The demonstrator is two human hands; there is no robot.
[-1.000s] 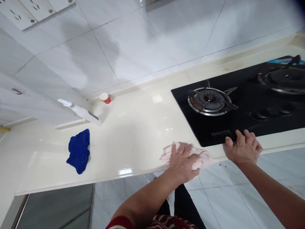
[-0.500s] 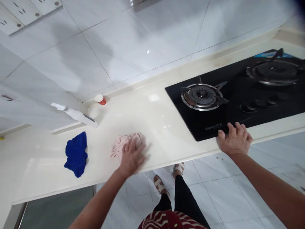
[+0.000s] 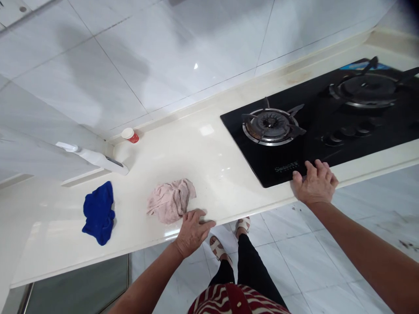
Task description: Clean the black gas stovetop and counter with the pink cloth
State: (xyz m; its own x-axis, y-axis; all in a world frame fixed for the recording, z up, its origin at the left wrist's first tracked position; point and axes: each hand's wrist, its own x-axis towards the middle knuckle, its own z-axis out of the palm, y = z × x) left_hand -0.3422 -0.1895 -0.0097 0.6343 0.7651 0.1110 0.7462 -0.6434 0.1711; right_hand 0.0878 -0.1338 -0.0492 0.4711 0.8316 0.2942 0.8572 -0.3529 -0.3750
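A crumpled pink cloth (image 3: 170, 199) lies on the cream countertop (image 3: 209, 170). My left hand (image 3: 194, 231) is at the counter's front edge, just in front of the cloth's lower right side. Its fingers are apart and it holds nothing; the fingertips are close to the cloth, and I cannot tell whether they touch it. My right hand (image 3: 316, 183) rests with spread fingers over the front edge of the black gas stove (image 3: 252, 161), also holding nothing. To the left of the pink cloth lies a bunched blue cloth (image 3: 99, 213).
A red and white paper cup (image 3: 130, 135) stands against the tiled wall (image 3: 176, 65). A white handheld appliance (image 3: 94, 158) leans at the left corner. The stove carries two burners with raised metal supports, the nearer being the left burner (image 3: 272, 126). The tiled floor (image 3: 281, 261) lies below.
My left hand has come off the pink cloth and moved back to the counter's front edge. The right hand stays on the stove's edge. The view has shifted slightly.
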